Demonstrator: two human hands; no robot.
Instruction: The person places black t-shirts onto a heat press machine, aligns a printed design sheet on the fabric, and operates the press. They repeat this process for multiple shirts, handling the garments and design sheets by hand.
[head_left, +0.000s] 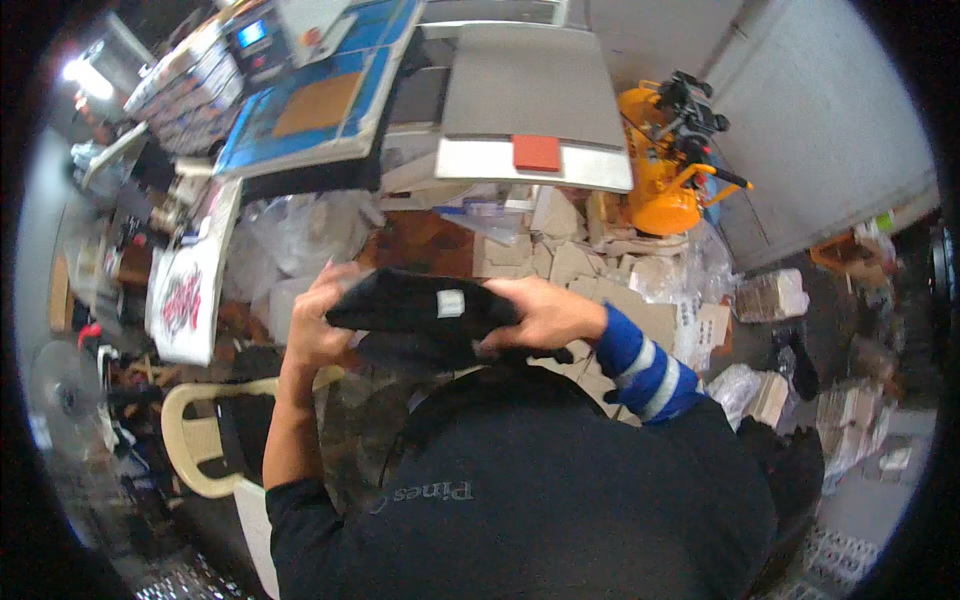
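A black piece of cloth (pixel 395 305), perhaps a garment, is stretched between my two hands in front of my chest. A small white label (pixel 451 303) shows on its upper right part. My left hand (pixel 318 315) grips the left end, its fingers partly blurred by motion. At the right end my right hand (pixel 550 310) pinches the cloth, thumb below and fingers on top. A blue band with pale stripes (pixel 650 370) wraps my right forearm. The cloth's lower folds hang dark against my black shirt, and their shape is hard to make out.
Ahead stands a grey-topped board (pixel 535 85) with a red block (pixel 537 153) on its near edge. A blue framed screen (pixel 255 130) lies to its left, a yellow air compressor (pixel 660 205) to its right. Cardboard pieces (pixel 570 262) litter the floor. A cream chair (pixel 180 440) is at left.
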